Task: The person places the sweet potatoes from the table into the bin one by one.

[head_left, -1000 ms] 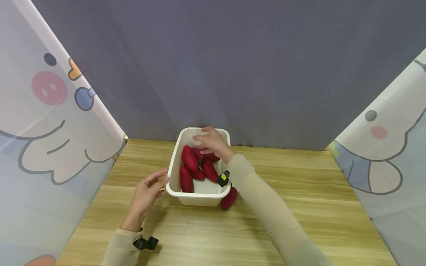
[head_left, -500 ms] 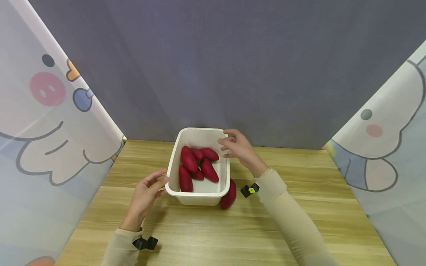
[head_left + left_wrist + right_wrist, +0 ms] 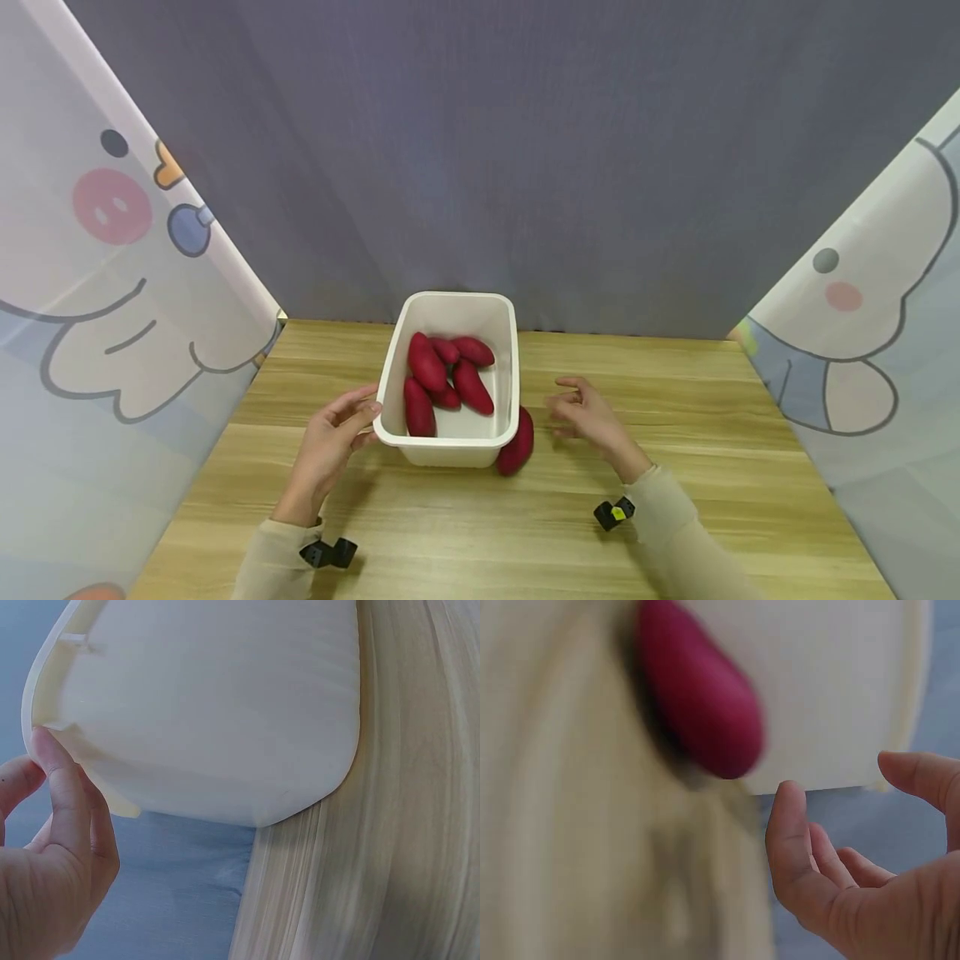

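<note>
A white plastic bin stands on the table with several dark red sweet potatoes in it. My left hand pinches the bin's rim near its front left corner; the left wrist view shows a fingertip tucked under the rim. One more sweet potato lies on the table against the bin's right side, partly hidden by the rim. To the right of that one, my right hand hovers with nothing in it. In the right wrist view, its thumb and fingers are spread apart, close to the loose sweet potato.
The wood-grain table reaches back to a grey curtain. Cartoon-printed side panels flank it left and right. Black wrist cameras sit at both cuffs.
My right hand has come out of the bin, passed over its right rim and moved toward me, right of the loose sweet potato. My left hand has stayed at the rim.
</note>
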Motion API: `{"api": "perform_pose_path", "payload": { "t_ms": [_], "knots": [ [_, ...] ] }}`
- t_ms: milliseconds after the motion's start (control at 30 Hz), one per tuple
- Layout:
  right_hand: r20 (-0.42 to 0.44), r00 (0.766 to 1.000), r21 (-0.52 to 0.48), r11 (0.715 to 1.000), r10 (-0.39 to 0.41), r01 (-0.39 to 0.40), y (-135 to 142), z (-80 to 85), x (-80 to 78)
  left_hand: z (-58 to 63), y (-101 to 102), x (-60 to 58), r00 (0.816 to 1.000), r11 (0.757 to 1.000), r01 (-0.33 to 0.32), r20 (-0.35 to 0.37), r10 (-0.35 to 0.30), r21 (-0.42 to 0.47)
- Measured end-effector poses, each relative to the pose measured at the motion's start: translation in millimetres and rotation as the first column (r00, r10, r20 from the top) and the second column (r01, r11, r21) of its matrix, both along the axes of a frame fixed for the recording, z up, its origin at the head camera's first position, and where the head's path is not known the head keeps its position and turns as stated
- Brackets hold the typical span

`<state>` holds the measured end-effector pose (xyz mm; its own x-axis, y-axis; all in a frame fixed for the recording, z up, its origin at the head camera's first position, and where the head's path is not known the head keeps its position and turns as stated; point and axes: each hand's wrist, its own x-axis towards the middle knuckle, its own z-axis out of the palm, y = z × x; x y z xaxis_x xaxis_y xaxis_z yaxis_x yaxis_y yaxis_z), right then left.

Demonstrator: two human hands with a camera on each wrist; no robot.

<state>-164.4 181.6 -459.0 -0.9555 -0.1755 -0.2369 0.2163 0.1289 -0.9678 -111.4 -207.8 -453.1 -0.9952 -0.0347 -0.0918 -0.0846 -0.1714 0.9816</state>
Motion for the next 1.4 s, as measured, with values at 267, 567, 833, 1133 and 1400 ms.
{"api": "perform_pose_path", "payload": {
  "t_ms": [267, 567, 833, 1133, 1400],
  "knots": [
    [0.074, 0.997, -0.001, 1.000, 0.029, -0.029, -14.3, -31.4, 16.6, -1.2, -1.1, 0.0, 1.000, 1.000, -0.002, -0.005, 0.002, -0.008],
    [0.041, 0.999, 0.050, 0.999, 0.004, -0.006, -31.4, -41.6, 20.2, -2.1, -1.1, 0.5, 1.000, 1.000, -0.011, -0.009, 0.011, 0.007],
    [0.017, 1.000, 0.087, 0.996, -0.024, 0.022, -36.9, -44.7, 18.6, -1.5, -0.6, -0.3, 1.000, 1.000, -0.001, -0.013, 0.001, -0.007],
    [0.053, 0.998, -0.031, 0.999, -0.038, 0.040, -21.8, -44.5, 17.1, -2.2, -0.4, -0.7, 1.000, 1.000, -0.003, -0.017, 0.003, -0.009],
    [0.041, 0.997, -0.111, 0.991, -0.064, 0.069, 0.7, -29.9, 10.8, -0.5, 1.0, -0.2, 1.000, 1.000, -0.012, -0.016, 0.012, 0.009]
  ]
}}
